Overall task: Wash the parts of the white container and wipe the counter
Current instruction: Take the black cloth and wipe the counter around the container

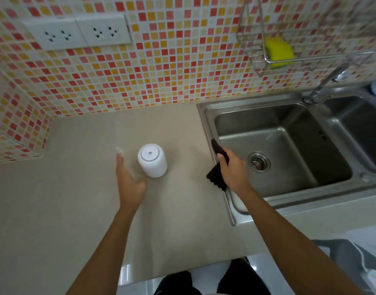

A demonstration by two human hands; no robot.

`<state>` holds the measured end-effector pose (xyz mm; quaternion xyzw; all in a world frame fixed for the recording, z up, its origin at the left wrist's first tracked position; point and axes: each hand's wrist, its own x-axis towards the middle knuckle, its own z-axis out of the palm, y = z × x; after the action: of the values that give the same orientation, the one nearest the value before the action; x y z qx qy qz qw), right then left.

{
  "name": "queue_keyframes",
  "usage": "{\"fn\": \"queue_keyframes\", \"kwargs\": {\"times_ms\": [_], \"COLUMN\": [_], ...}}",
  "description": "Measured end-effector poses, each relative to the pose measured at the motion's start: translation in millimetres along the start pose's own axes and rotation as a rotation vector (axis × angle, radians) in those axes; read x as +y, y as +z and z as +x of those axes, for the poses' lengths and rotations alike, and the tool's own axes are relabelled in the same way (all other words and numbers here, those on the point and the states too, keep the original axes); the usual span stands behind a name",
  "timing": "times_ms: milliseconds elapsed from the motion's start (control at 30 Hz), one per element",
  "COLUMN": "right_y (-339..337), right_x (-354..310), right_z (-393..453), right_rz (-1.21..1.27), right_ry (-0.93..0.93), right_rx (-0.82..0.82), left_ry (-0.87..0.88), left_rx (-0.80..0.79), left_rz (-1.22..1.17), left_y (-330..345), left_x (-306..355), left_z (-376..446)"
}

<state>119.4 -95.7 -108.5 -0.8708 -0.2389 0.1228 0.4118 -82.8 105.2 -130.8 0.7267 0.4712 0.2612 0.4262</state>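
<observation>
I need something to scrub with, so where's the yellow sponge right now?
The yellow sponge sits in the wire metal rack on the tiled wall, upper right, above the steel sink.

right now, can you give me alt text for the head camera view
A person's open left hand reaches beside an upright white container on a beige counter, while the right hand holds a black cloth at the rim of a steel sink. A yellow sponge sits in a wire rack on the tiled wall.
</observation>
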Motion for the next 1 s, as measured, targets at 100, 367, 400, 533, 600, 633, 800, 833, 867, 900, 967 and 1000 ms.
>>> {"fn": "queue_keyframes", "kwargs": {"times_ms": [100, 367, 400, 533, 600, 633, 800, 833, 867, 900, 967, 1000], "right_y": [-27, -121, -132, -180, -205, -218, -275, -286, -298, -309, -328, -334], "right_x": [10, 50, 55, 79, 87, 90, 111, 113, 113, 112, 107, 107], "right_z": [19, 53, 56, 69, 74, 77, 105, 114, 125, 135, 153, 162], "right_rz": [0.042, 0.136, 0.142, 0.108, 0.102, 0.099, 0.180, 0.169, 0.145, 0.111, 0.030, -0.008], "right_ry": [0.000, -0.093, -0.119, -0.220, -0.280, -0.304, -0.362, -0.352, -0.342, -0.322, -0.281, -0.276], "right_rx": [-0.014, -0.090, -0.099, -0.110, -0.089, -0.086, -0.095, -0.102, -0.139, -0.206, -0.384, -0.454], "left_ry": [0.090, 0.279, 0.250, 0.096, 0.116, 0.119, 0.254, 0.288, 0.331, 0.375, 0.426, 0.446], "left_rx": [0.252, 0.079, -0.075, -0.471, -0.484, -0.473, -0.555, -0.588, -0.605, -0.615, -0.623, -0.610], "left_rz": [-0.014, -0.029, 0.025, 0.027, 0.052, 0.035, -0.180, -0.153, -0.104, -0.035, 0.039, 0.046], "left_y": [-2, 121, 144, 226, 254, 264, 281, 282, 285, 288, 293, 294], "left_x": [32, 184, 203, 258, 274, 280, 322, 332, 340, 348, 364, 371], "left_z": [-3, -40, -47, -67, -68, -69, -78, -79, -78, -78, -74, -71]}}
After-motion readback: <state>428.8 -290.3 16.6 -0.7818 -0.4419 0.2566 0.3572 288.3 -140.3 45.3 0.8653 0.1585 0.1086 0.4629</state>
